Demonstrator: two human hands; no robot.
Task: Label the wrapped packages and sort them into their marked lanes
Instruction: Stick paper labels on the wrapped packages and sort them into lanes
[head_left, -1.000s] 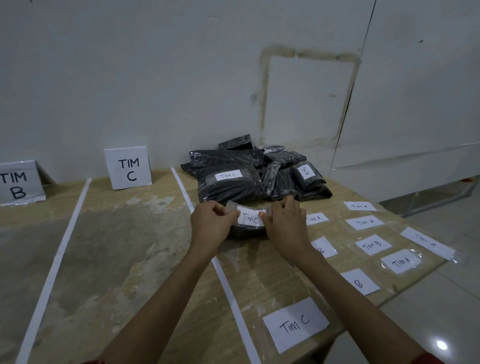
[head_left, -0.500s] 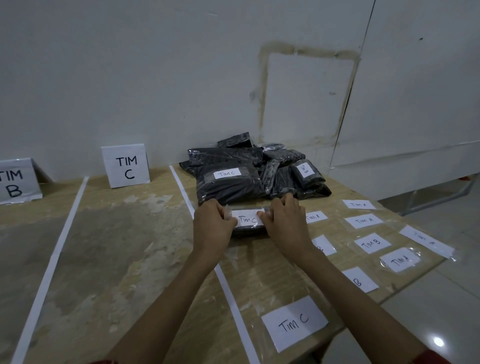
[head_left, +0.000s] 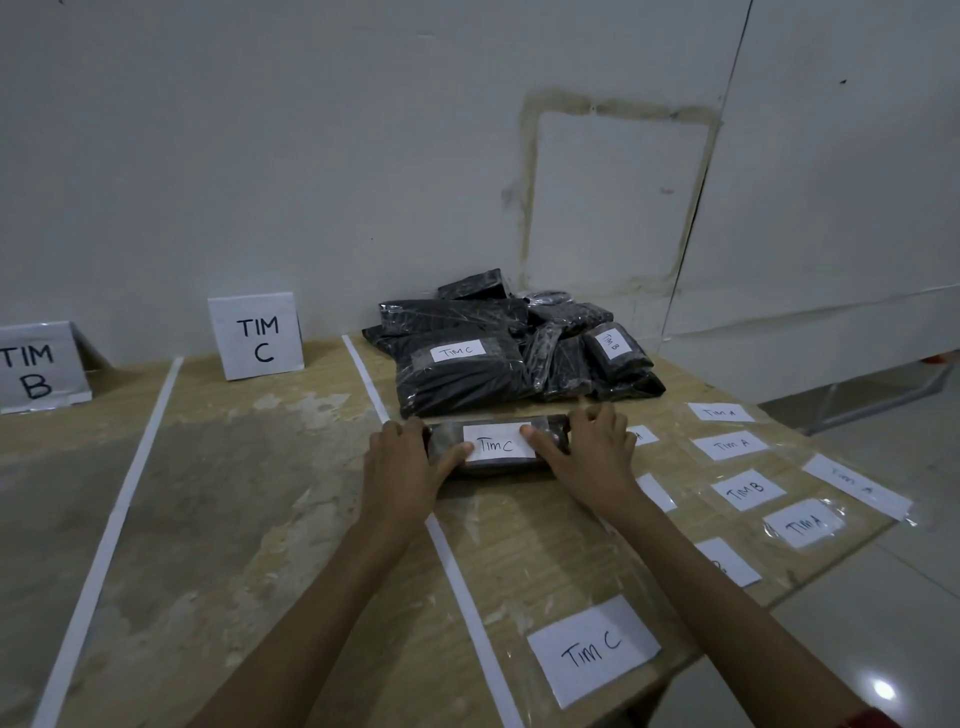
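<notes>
1. Black plastic film, glossy and creased, wraps the small package (head_left: 498, 467). It is a flat oblong lying on the surface (head_left: 260, 493), just right of a white tape line (head_left: 467, 597) and close in front of the pile.
2. White paper forms its label (head_left: 496, 442), hand-lettered "Tim C", lying flat across the package's top.
3. The left hand (head_left: 402, 467) grips the package's left end, fingers curled over the far edge and thumb pressing the label's left edge. The right hand (head_left: 592, 457) grips the right end the same way, thumb on the label's right edge.
4. The pile of packages (head_left: 467, 384), in the same black wrap, is heaped against the wall (head_left: 311, 156). One is marked "Tim C", another "Tim B".
5. The surface is pale wood-grain board, worn to blotchy grey on the left and split into lanes by tape.
6. Two white card signs, TIM C sign (head_left: 256, 335) and TIM B sign (head_left: 36, 366), stand upright at the back.
7. The white wall bears a brownish rectangular stain.
8. Loose paper labels (head_left: 746, 488) under clear film lie to the right, some hidden by the right forearm. A larger "Tim C" sheet (head_left: 595, 649) lies at the near edge.
</notes>
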